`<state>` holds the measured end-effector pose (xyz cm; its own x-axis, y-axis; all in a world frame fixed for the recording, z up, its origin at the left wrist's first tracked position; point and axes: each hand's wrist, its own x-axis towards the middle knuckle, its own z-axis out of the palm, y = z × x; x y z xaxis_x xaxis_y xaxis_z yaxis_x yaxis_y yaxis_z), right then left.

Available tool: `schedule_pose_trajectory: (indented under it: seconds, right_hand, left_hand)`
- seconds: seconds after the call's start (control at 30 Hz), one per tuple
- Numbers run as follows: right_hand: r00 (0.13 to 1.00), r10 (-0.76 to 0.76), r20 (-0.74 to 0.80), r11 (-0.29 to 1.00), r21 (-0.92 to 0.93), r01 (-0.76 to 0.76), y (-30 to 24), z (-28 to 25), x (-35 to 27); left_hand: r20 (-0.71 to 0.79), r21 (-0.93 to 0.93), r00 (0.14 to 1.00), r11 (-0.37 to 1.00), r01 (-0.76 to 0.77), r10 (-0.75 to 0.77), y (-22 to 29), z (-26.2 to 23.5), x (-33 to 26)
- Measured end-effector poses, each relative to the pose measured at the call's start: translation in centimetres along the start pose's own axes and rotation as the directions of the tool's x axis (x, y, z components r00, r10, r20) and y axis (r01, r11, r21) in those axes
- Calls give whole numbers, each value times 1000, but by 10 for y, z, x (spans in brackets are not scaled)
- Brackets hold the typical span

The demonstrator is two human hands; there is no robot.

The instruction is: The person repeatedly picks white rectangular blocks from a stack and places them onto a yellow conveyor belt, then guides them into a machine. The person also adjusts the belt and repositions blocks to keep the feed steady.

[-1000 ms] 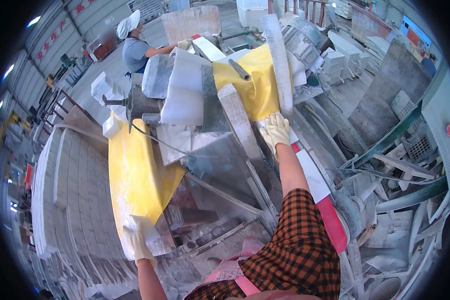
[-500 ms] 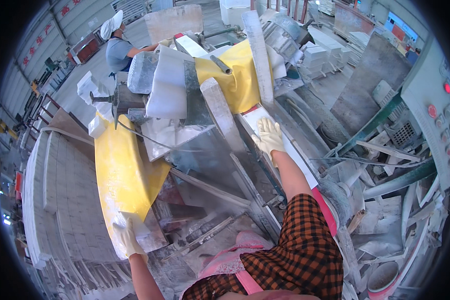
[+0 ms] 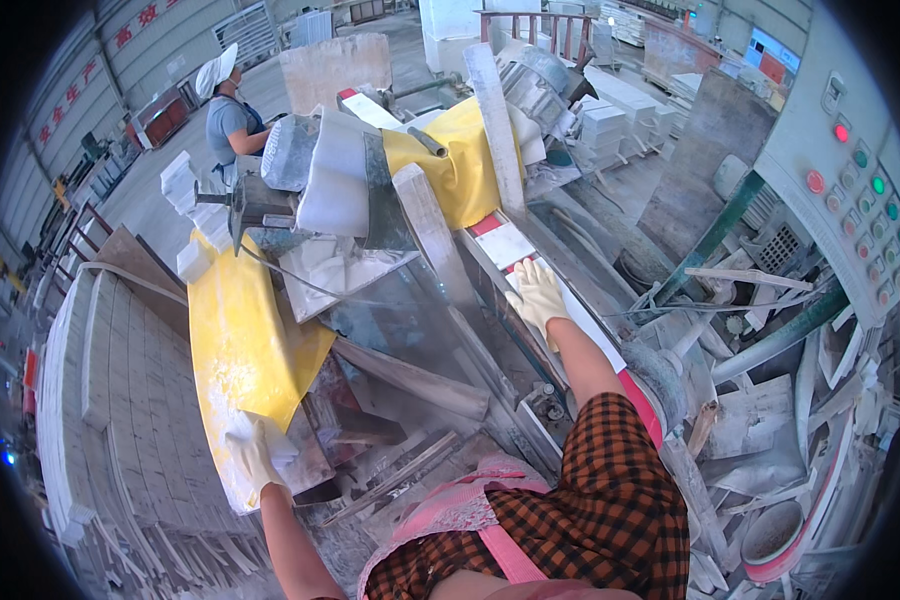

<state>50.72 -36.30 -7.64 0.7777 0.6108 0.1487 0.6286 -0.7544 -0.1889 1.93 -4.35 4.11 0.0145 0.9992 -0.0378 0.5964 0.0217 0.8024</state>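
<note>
My right hand (image 3: 538, 295), in a cream glove, lies flat with its fingers spread on a long white slab (image 3: 582, 318). That slab rests on a narrow red belt (image 3: 642, 408) running away from me. Just ahead of it on the belt is a shorter white piece (image 3: 505, 246), a red strip showing between the two. At the lower left my left hand (image 3: 254, 456), gloved too, is closed around the edge of small white tiles (image 3: 278, 442). These sit on the near end of a yellow sheet (image 3: 235, 335); the fingertips are partly hidden.
A yellow flap (image 3: 460, 170) hangs over the belt's far end between upright bars (image 3: 495, 125). A control panel (image 3: 850, 190) with lit buttons stands at right. Stacked white strips (image 3: 120, 400) fill the left, broken slabs (image 3: 760, 425) the right. A co-worker (image 3: 232, 120) stands far left.
The view has turned slightly right. My right hand sits a little nearer on the belt, and a red gap now shows between the slabs. The co-worker has straightened and drawn an arm back.
</note>
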Motion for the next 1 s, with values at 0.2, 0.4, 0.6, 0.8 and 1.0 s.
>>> schedule_pose_trajectory:
  seconds: [0.2, 0.4, 0.6, 0.8, 1.0]
  right_hand:
    - [949, -315, 25, 934, 188, 305, 38, -63, -99]
    - [928, -240, 286, 971, 61, 233, 51, -130, -198]
    - [920, -163, 357, 976, -80, 204, 43, -135, -213]
    - [994, -76, 84, 940, -327, 99, 38, -88, -224]
    - [934, -251, -255, 954, -228, 194, 43, -92, -212]
  left_hand:
    - [-40, 231, 998, 972, -44, 55, -21, 5, 19]
    - [-28, 334, 996, 940, -74, 89, -26, 4, 30]
    - [-28, 362, 993, 927, -97, 115, -38, 6, 37]
    - [-11, 331, 995, 939, -89, 98, -32, 4, 31]
    - [4, 270, 998, 961, -65, 66, -15, 0, 16]
